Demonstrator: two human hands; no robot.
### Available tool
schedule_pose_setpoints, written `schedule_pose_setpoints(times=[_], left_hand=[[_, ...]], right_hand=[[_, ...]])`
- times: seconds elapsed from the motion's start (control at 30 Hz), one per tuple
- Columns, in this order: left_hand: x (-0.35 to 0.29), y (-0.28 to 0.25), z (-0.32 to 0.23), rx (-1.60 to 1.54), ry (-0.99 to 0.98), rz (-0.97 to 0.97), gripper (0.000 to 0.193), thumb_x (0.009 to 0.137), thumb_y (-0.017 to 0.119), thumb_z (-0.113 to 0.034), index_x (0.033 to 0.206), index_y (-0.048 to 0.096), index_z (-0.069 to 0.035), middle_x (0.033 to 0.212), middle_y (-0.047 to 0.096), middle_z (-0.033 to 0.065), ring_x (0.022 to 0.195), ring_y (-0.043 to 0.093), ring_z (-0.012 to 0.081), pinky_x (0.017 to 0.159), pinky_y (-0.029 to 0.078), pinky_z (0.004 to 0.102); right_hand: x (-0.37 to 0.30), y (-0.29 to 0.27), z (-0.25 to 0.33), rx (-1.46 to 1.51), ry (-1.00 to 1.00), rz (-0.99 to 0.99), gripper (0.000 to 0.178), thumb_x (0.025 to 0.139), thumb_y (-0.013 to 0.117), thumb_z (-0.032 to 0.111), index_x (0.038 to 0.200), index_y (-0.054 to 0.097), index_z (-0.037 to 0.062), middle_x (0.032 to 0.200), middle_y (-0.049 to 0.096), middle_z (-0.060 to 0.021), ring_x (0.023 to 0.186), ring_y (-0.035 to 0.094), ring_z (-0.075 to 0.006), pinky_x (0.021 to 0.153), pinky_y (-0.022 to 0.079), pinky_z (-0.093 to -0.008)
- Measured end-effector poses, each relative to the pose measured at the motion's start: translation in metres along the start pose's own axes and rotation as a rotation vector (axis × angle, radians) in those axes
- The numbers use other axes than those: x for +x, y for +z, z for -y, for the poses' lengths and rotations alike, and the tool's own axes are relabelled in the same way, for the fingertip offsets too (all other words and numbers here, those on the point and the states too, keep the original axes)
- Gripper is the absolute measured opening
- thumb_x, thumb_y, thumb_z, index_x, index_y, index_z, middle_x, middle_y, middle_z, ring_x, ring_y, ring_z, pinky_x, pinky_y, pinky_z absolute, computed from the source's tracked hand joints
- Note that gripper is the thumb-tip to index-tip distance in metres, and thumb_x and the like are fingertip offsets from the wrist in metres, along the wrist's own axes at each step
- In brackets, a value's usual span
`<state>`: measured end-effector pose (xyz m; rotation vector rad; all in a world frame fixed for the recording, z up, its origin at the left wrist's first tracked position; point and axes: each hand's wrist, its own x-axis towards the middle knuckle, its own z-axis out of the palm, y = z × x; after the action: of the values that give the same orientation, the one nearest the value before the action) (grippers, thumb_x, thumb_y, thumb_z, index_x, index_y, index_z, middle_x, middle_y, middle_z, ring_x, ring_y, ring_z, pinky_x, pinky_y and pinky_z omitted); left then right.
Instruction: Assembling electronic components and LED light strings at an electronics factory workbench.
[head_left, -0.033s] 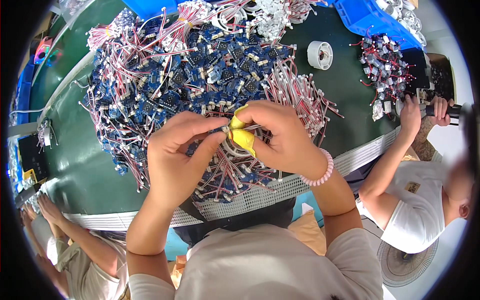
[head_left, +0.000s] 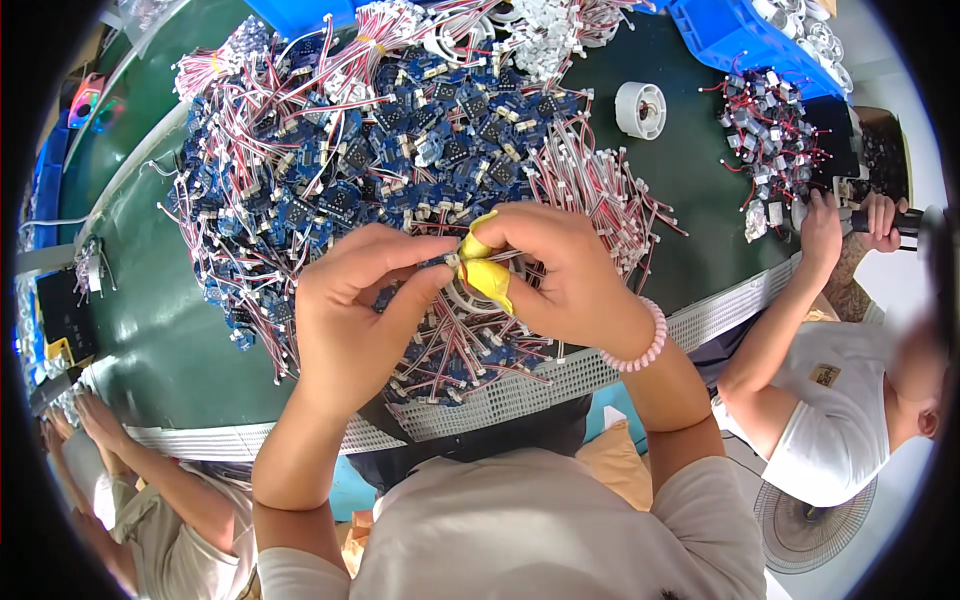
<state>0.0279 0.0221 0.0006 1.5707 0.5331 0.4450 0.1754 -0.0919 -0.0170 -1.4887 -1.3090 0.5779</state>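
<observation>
My left thumb and forefinger, on my left hand, are pinched on a small blue circuit board, held above the heap of circuit boards toward the near edge of the green tabletop. My right hand, in yellow finger covers, meets its white connector; whether those tips clamp it, I cannot tell. I'd keep the board steady, work straight along the connector without twisting, and spare the pins. Against the earlier frame, I see hardly any change: both hands and the board stay put.
</observation>
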Motion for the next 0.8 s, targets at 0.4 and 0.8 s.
schedule_pose_setpoints(times=[0.4,0.8], left_hand=[[-0.011,-0.012,-0.001,-0.169,-0.074,0.020,0.024,0.076,0.063,0.011,0.098,0.065,0.002,0.089,0.060,0.0086,0.078,0.059,0.0124,0.069,0.049,0.0211],[-0.052,-0.169,-0.025,0.402,0.209,-0.801,0.020,0.084,0.060,-0.004,0.104,0.061,-0.001,0.097,0.064,0.0082,0.084,0.058,0.0109,0.079,0.044,0.0213]], right_hand=[[0.000,0.009,0.000,0.219,0.068,-0.023,0.013,0.073,0.067,0.001,0.085,0.066,0.0017,0.076,0.065,-0.0086,0.059,0.061,-0.0140,0.053,0.047,-0.0223],[-0.006,-0.018,-0.010,0.335,0.284,-0.082,0.021,0.082,0.056,-0.006,0.102,0.062,-0.0028,0.087,0.068,-0.0085,0.070,0.060,-0.0067,0.059,0.046,-0.0186]])
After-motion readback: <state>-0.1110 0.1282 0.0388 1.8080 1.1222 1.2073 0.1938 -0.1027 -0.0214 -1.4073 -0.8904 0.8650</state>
